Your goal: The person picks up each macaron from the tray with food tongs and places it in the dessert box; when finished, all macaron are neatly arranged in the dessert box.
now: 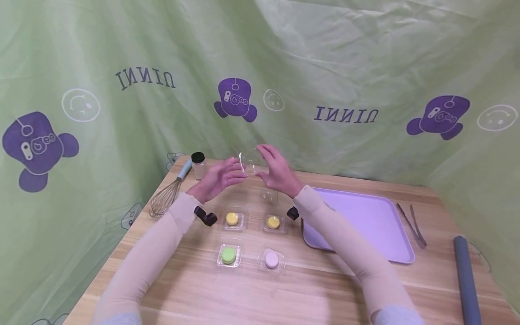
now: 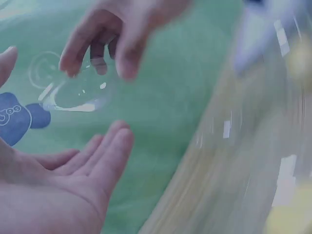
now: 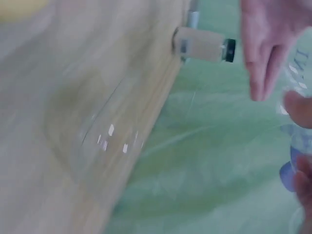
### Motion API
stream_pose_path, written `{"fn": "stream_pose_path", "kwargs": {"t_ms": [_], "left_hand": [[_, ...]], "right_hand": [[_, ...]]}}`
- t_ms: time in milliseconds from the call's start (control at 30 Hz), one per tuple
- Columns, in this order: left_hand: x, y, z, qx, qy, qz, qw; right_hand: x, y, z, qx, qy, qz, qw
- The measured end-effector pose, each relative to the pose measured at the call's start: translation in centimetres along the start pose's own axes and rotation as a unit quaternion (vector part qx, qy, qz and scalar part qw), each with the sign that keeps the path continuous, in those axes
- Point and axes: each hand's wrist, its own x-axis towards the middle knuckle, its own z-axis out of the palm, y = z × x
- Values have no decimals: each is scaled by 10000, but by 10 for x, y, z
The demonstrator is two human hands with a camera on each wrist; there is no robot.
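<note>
Above the back of the table, my right hand [image 1: 280, 174] pinches a small clear plastic box [image 1: 249, 167] between thumb and fingers. My left hand [image 1: 217, 179] is raised just left of it, fingers extended; in the left wrist view its palm faces up, apart from the box. Below the hands, another clear plastic box [image 1: 269, 195] stands on the table. Nearer are several clear boxes with macarons: a yellow macaron [image 1: 232, 219], a second yellow macaron [image 1: 273, 222], a green macaron [image 1: 229, 255] and a pink macaron [image 1: 271, 259].
On the wooden table [image 1: 195, 284], a whisk [image 1: 165, 196] and a black-lidded jar [image 1: 199, 167] stand at the back left. A purple tray [image 1: 365, 221] lies under the right forearm. Tongs [image 1: 412, 228] and a grey roll [image 1: 467, 280] lie further right. A green curtain [image 1: 292, 54] hangs behind.
</note>
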Motion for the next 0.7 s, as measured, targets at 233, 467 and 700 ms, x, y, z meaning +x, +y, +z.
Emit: {"fn": "stream_pose_path", "kwargs": {"t_ms": [233, 467, 700], "left_hand": [[-4, 2, 20, -862, -741, -492, 9923], [-7, 3, 41, -571, -909, -681, 9919], [-9, 7, 44, -584, -695, -683, 9935]], "right_hand": [[-11, 3, -12, -1388, 1565, -2092, 9552], [-18, -1, -14, -1974, 1723, -2782, 9241], [-19, -6, -16, -2089, 1763, -2968, 9150]]}}
